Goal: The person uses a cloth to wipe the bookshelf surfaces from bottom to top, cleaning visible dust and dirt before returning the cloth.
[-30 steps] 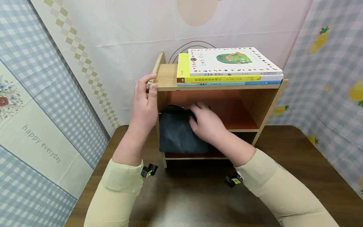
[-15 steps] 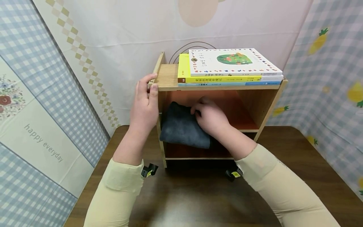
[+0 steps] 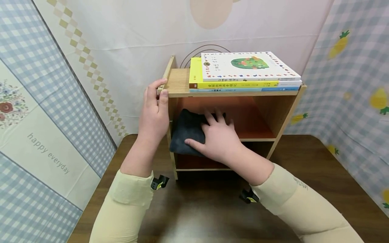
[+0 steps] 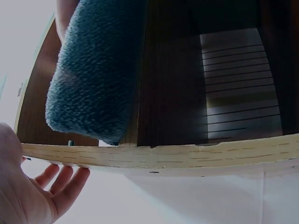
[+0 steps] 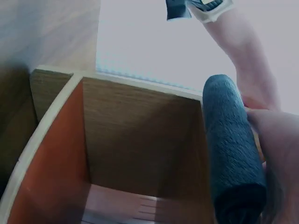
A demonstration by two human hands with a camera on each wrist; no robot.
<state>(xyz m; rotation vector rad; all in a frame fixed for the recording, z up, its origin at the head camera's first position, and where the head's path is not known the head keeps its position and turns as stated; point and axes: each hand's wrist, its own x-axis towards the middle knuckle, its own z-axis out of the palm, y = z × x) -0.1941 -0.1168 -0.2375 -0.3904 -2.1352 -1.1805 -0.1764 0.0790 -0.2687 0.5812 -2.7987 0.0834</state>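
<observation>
A folded dark blue-grey fleece towel (image 3: 186, 131) sits in the left part of the wooden shelf's (image 3: 177, 81) upper compartment, its front jutting past the shelf edge. My right hand (image 3: 219, 140) lies over its right side, fingers spread toward the back and thumb across the front. The towel's thick rounded fold (image 5: 229, 135) shows in the right wrist view, partly covering that hand. My left hand (image 3: 154, 113) grips the shelf's upper left corner, thumb at the front edge. In the left wrist view its fingers (image 4: 70, 189) reach along the side panel's outer face.
Several books lie stacked on top of the shelf, a white one (image 3: 250, 65) over a yellow one (image 3: 196, 72). A lower compartment (image 3: 197, 163) opens beneath the towel. The shelf stands on a dark wooden table (image 3: 304, 189), with patterned cloth (image 3: 349, 67) around it.
The towel's front has risen and tilted as it went further into the compartment. My right hand let go of its pinch, and its fingers spread over the towel. The left hand has stayed put.
</observation>
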